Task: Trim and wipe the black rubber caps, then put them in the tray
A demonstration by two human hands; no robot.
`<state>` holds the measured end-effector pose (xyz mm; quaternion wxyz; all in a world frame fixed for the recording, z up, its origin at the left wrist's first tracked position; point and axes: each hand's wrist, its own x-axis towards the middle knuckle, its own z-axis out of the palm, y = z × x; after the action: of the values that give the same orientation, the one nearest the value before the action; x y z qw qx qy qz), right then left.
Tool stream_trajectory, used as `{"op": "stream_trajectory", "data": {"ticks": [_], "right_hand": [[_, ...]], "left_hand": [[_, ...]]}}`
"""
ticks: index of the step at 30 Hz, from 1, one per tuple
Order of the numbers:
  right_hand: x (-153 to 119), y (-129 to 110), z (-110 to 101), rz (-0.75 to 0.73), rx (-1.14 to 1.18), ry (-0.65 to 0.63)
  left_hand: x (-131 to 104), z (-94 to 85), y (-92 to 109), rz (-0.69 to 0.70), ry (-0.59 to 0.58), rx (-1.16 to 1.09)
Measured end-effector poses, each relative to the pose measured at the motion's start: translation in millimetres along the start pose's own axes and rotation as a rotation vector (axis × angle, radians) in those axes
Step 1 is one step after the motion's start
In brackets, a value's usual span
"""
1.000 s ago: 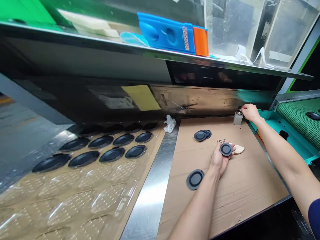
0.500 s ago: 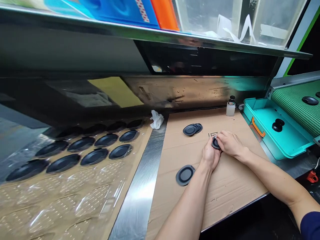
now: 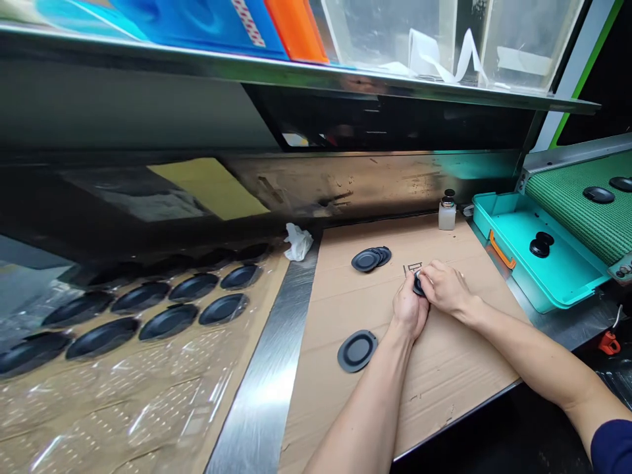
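Observation:
Over the cardboard, my left hand (image 3: 411, 308) is closed around the edge of a small round black disc (image 3: 418, 285). My right hand (image 3: 447, 288) is closed too, its bent fingers pressed together against the disc's face. A speck of white shows by those fingertips; what it is I cannot make out, and the fingers cover much of the disc. Left of my left forearm lies a single dark disc with a ring-shaped groove (image 3: 357, 351). Farther back, several similar discs (image 3: 367, 260) overlap in a short row.
A clear plastic tray (image 3: 162, 375) with several black discs is at left, a crumpled white tissue (image 3: 298, 242) behind it. A small bottle (image 3: 447, 214) stands at the cardboard's back edge. On the right are a turquoise bin (image 3: 567, 263) and green conveyor (image 3: 567, 181). A shelf (image 3: 345, 76) overhangs.
The whole view has shifted slightly, so things sit a little farther left. Both hands stay at the disc, with only a slight change in the fingers.

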<state>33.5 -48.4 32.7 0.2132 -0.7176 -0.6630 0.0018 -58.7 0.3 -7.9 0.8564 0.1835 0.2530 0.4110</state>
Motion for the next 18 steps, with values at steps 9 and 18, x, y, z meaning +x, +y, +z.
{"op": "stream_trajectory", "data": {"ticks": [9, 18], "right_hand": [[-17.3, 13.5, -17.2, -0.083, -0.085, -0.094], [-15.6, 11.3, -7.2, -0.181, -0.036, -0.023]], "left_hand": [[0.7, -4.6, 1.8, -0.014, -0.053, 0.052], [-3.6, 3.0, 3.5, -0.025, -0.029, -0.004]]}}
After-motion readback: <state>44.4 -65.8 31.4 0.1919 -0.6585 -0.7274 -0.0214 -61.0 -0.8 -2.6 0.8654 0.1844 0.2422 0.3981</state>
